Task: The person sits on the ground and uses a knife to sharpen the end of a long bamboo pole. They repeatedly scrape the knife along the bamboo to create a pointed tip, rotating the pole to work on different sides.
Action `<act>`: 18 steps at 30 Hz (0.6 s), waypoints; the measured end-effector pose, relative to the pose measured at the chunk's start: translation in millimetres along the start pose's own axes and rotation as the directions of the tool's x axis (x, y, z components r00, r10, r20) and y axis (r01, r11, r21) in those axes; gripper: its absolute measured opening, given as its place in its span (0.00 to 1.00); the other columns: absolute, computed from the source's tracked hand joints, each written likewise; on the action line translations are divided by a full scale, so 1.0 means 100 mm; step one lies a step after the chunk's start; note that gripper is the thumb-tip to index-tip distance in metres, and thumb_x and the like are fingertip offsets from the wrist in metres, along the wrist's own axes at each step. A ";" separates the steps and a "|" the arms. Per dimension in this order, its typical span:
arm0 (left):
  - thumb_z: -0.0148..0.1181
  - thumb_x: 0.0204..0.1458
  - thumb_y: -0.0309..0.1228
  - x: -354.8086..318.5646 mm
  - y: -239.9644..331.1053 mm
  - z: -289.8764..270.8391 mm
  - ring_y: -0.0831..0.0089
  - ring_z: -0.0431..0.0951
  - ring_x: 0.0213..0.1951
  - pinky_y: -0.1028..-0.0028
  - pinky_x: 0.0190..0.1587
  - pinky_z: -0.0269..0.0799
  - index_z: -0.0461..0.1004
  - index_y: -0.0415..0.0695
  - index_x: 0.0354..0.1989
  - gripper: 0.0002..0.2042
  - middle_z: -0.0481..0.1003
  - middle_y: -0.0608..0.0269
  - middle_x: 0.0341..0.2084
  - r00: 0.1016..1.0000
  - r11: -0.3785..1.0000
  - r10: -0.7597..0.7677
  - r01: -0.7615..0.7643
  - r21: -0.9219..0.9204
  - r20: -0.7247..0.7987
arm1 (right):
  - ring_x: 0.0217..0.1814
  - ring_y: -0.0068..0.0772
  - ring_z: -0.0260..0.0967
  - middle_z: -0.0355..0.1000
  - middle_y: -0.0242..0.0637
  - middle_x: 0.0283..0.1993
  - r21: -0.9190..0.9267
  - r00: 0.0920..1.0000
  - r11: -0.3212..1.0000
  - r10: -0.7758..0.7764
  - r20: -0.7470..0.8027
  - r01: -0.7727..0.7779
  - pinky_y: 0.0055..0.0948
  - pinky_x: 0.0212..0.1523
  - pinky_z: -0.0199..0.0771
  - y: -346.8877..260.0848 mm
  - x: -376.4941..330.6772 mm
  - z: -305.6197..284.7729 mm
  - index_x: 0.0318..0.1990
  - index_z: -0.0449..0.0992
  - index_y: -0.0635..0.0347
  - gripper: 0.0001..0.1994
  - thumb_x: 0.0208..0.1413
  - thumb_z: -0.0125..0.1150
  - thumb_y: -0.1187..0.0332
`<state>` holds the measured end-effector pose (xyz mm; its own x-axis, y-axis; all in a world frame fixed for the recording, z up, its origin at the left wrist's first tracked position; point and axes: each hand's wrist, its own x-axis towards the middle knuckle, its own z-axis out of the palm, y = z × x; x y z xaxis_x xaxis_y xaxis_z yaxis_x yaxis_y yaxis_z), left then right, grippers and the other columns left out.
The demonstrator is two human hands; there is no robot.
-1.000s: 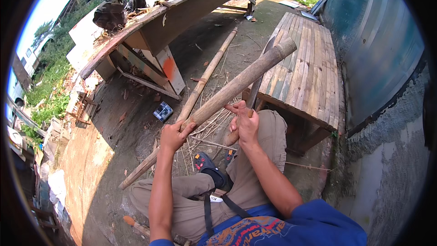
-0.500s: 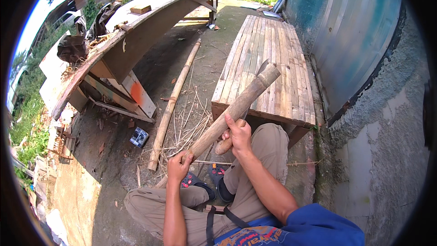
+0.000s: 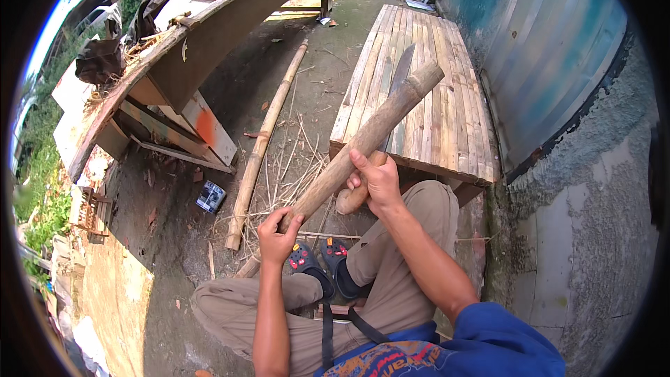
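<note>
Gripping bamboo pole (image 3: 373, 131) by its near end, my left hand (image 3: 277, 235); right hand (image 3: 379, 183) wraps knife handle (image 3: 352, 201), also touching pole.

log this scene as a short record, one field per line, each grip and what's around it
left grip: holds near end of the bamboo piece
right grip: holds wooden handle of a long blade, thumb against the bamboo piece
blade: partly hidden behind the bamboo piece
bench: slatted, ahead
ground: longer pole, small box
</note>
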<state>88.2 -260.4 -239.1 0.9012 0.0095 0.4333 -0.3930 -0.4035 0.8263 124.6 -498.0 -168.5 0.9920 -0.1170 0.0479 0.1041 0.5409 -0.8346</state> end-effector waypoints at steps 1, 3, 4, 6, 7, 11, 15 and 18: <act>0.71 0.48 0.28 0.00 -0.01 0.00 0.73 0.78 0.27 0.75 0.31 0.71 0.79 0.36 0.38 0.11 0.80 0.54 0.26 0.999 0.999 -0.036 0.036 -0.016 0.021 | 0.22 0.22 0.63 0.71 0.33 0.31 0.031 1.000 1.000 0.003 -0.014 -0.003 0.27 0.25 0.69 0.00 0.00 0.01 0.38 0.73 0.62 0.12 0.57 0.69 0.64; 0.70 0.48 0.27 0.01 -0.02 0.03 0.74 0.77 0.26 0.75 0.31 0.71 0.79 0.36 0.39 0.11 0.80 0.55 0.26 1.000 1.000 -0.008 0.008 0.003 0.006 | 0.21 0.22 0.64 0.71 0.32 0.29 0.091 0.999 0.996 0.009 -0.042 -0.005 0.26 0.24 0.70 0.01 -0.01 0.03 0.36 0.74 0.62 0.13 0.55 0.72 0.64; 0.70 0.49 0.27 0.01 -0.02 0.04 0.74 0.77 0.26 0.75 0.30 0.71 0.79 0.36 0.39 0.11 0.80 0.55 0.26 1.000 1.000 0.008 -0.008 0.013 -0.002 | 0.21 0.22 0.65 0.71 0.32 0.29 0.095 0.999 0.995 0.010 -0.050 -0.005 0.27 0.24 0.70 0.02 0.00 0.03 0.36 0.74 0.62 0.13 0.54 0.72 0.64; 0.70 0.49 0.27 0.00 -0.04 0.07 0.74 0.77 0.26 0.75 0.30 0.71 0.79 0.36 0.39 0.11 0.80 0.55 0.26 0.998 0.997 -0.066 0.066 -0.033 0.020 | 0.21 0.21 0.65 0.71 0.31 0.29 0.101 0.998 0.995 0.012 -0.068 -0.005 0.27 0.24 0.70 0.05 0.02 0.00 0.37 0.74 0.62 0.13 0.54 0.72 0.64; 0.69 0.50 0.27 0.00 -0.05 0.07 0.74 0.77 0.26 0.75 0.31 0.71 0.79 0.36 0.39 0.11 0.80 0.54 0.26 0.994 0.993 -0.102 0.103 -0.052 0.028 | 0.21 0.21 0.65 0.71 0.31 0.29 0.112 0.997 0.994 0.019 -0.074 -0.010 0.27 0.24 0.70 0.06 0.03 0.01 0.37 0.74 0.62 0.13 0.54 0.72 0.64; 0.70 0.49 0.33 0.05 -0.10 -0.02 0.69 0.78 0.25 0.72 0.30 0.72 0.79 0.36 0.40 0.14 0.80 0.51 0.26 0.991 0.996 -0.088 0.086 0.032 0.099 | 0.21 0.22 0.65 0.70 0.31 0.29 0.148 0.993 0.989 0.038 -0.109 -0.022 0.27 0.24 0.71 0.09 0.03 0.08 0.38 0.73 0.62 0.14 0.54 0.72 0.65; 0.73 0.46 0.36 0.10 -0.06 -0.12 0.70 0.80 0.26 0.71 0.32 0.73 0.79 0.36 0.40 0.18 0.80 0.54 0.25 0.957 0.969 -0.132 0.068 0.239 0.260 | 0.21 0.22 0.65 0.69 0.31 0.30 0.174 0.990 0.985 0.030 -0.137 -0.006 0.28 0.23 0.71 0.08 0.01 0.11 0.40 0.73 0.62 0.14 0.54 0.72 0.65; 0.76 0.42 0.41 0.05 -0.14 -0.22 0.63 0.80 0.23 0.68 0.27 0.73 0.77 0.38 0.35 0.21 0.79 0.52 0.21 0.978 0.948 -0.037 -0.031 0.315 0.206 | 0.20 0.22 0.64 0.69 0.31 0.30 0.167 0.994 0.986 0.025 -0.102 -0.008 0.28 0.23 0.71 0.03 -0.04 0.25 0.41 0.72 0.63 0.15 0.54 0.72 0.66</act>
<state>94.3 -234.3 -240.9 0.9333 -0.1645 0.3192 -0.3430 -0.6715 0.6569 122.5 -475.0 -157.8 0.9817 -0.1880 -0.0298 0.1068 0.6735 -0.7314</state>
